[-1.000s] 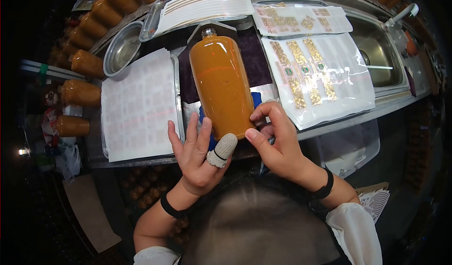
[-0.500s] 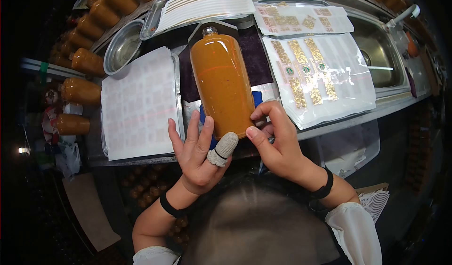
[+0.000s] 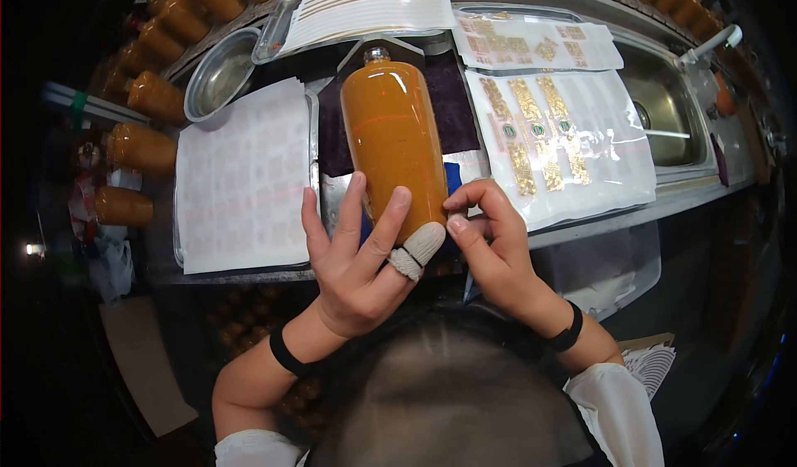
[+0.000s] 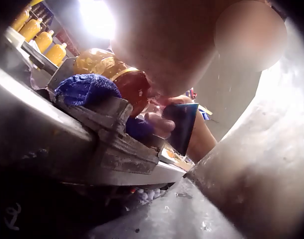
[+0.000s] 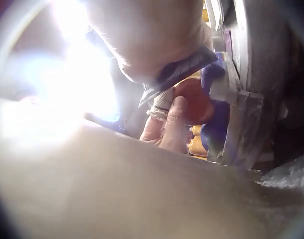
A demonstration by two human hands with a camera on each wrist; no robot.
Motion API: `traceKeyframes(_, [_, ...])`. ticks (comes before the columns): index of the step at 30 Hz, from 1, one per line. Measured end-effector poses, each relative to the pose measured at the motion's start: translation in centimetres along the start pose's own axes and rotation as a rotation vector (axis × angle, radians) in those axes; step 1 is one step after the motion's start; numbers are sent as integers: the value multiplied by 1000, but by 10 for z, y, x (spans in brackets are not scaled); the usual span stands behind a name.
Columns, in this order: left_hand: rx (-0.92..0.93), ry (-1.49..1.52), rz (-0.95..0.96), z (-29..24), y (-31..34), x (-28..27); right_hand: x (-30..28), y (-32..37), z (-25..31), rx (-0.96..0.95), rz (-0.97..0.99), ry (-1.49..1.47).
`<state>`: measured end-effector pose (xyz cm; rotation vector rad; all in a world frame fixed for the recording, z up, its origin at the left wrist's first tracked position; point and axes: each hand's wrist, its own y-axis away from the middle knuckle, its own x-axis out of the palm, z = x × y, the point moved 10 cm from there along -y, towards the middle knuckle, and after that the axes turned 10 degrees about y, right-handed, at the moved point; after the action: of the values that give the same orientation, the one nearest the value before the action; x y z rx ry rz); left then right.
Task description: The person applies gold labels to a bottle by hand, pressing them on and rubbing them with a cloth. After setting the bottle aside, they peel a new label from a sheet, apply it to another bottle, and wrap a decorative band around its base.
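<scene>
Bottle pinned by left hand, fingers flat; right hand grip pinches at its base. Press evenly so it can't roll.

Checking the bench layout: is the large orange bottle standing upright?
No, the large orange bottle lies on its side on the dark purple cloth, neck pointing away from the person.

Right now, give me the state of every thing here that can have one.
Bottle, lying on its side, full of orange stuff.
Left hand, fingers straight, resting on the bottle.
Right hand, fingers curled, holding a blue card by the bottle's base.
Bowl, upright, looks empty.
Label sheet, partly used, gold labels left on one side.
</scene>
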<state>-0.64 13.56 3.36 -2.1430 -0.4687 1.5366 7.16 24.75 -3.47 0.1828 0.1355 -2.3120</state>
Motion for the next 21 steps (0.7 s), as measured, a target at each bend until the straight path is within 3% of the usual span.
traceKeyframes(4, [33, -11, -1, -6, -12, 2, -14, 11, -7, 38, -48, 10])
traceKeyframes(8, [-25, -15, 6, -6, -13, 7, -27, 22, 4, -97, -146, 282])
traceKeyframes(10, [-31, -10, -36, 0, 1, 1, -28, 34, 29, -294, -156, 409])
traceKeyframes(11, [-58, 16, -70, 9, 6, -2, -15, 38, 47, -493, -86, 438])
traceKeyframes(13, [-162, 89, -92, 26, 13, -2, 15, 47, 67, -688, 57, 579])
traceKeyframes(15, [-206, 172, -130, 32, 11, -1, 38, 42, 62, -691, 138, 718])
traceKeyframes(21, [-191, 233, -131, 36, 2, -3, 9, 40, 37, -449, 6, 495])
